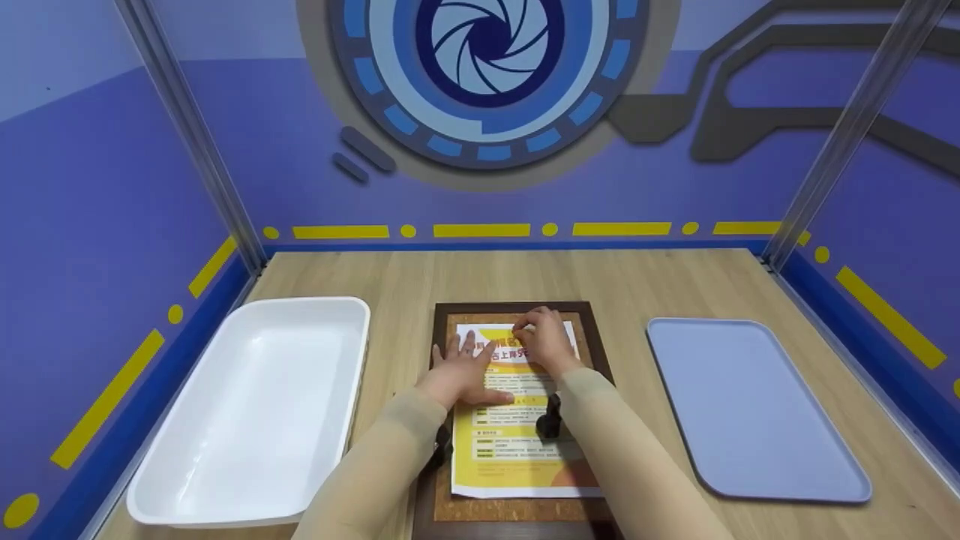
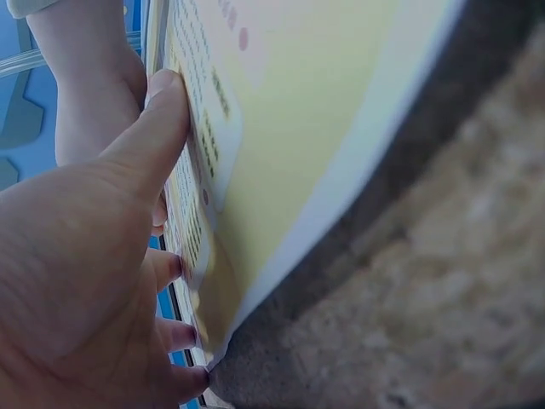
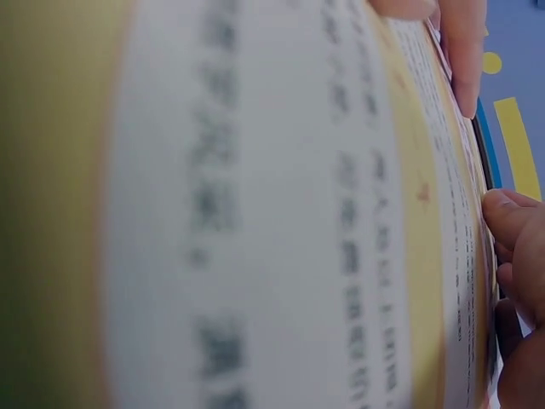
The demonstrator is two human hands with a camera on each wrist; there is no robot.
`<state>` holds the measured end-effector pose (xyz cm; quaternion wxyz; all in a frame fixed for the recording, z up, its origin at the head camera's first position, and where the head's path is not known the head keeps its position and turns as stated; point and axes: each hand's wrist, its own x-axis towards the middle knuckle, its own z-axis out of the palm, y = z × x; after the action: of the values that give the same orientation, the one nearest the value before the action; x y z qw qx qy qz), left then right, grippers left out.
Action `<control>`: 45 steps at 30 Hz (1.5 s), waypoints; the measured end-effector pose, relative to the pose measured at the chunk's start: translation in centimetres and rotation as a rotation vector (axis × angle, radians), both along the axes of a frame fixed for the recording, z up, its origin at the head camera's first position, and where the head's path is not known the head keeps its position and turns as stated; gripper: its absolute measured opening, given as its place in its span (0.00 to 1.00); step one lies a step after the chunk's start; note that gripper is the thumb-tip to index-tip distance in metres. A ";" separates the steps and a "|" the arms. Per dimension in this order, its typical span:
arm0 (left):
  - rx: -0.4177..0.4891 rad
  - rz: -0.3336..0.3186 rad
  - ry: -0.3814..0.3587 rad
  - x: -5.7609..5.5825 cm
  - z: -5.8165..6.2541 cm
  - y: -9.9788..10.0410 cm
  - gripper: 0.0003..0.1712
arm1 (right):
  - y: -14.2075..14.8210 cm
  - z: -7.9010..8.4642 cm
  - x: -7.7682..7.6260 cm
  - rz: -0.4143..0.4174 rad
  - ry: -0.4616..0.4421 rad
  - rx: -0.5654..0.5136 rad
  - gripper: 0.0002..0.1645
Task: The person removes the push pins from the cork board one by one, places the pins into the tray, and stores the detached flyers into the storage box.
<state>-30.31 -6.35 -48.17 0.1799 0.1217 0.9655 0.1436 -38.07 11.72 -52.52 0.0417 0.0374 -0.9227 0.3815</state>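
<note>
below purple walls, a wooden table bears a framed corkboard.

Small booth or workstation cell, exact kind unclear: purple printed walls on three sides, large aperture-like graphic on back one, yellow dashes and dots along lower edges, metallic corner posts, wood-look surface fitted between walls.

Brown-framed rectangular cork board: cut off at six o'clock, head view. Rectangular yellow-and-white paper sheet: fine print illegible; blurred at nine o'clock, right-wrist view. Bare right hand: anything pinched, unclear.
</note>
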 end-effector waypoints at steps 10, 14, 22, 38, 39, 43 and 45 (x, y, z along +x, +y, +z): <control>0.014 0.018 -0.012 -0.2 -0.2 0.0 0.62 | 1.1 0.4 0.9 0.033 0.017 -0.194 0.04; 0.018 0.028 -0.022 -0.2 -0.4 0.0 0.63 | 2.1 1.2 2.0 0.004 -0.006 -0.258 0.05; 0.015 0.029 -0.015 -0.2 -0.5 -0.2 0.63 | 4.7 2.4 4.1 -0.022 -0.025 -0.402 0.08; 0.029 0.028 -0.024 0.0 -0.6 0.0 0.64 | 15.5 2.6 5.3 -0.193 0.108 -0.343 0.15; 0.031 0.030 -0.023 0.0 -0.5 0.0 0.64 | 16.3 2.7 5.4 -0.202 0.116 -0.329 0.16; 0.033 0.026 -0.016 0.0 -0.5 0.0 0.64 | 19.1 2.8 5.9 -0.252 0.104 -0.246 0.16; 0.037 0.022 -0.015 0.1 -0.5 0.0 0.64 | 20.4 2.8 6.3 -0.267 0.059 -0.201 0.16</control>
<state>-30.24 -6.32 -48.67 0.1831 0.1133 0.9626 0.1641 -31.78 32.16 -49.75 0.1225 -0.0789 -0.8749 0.4618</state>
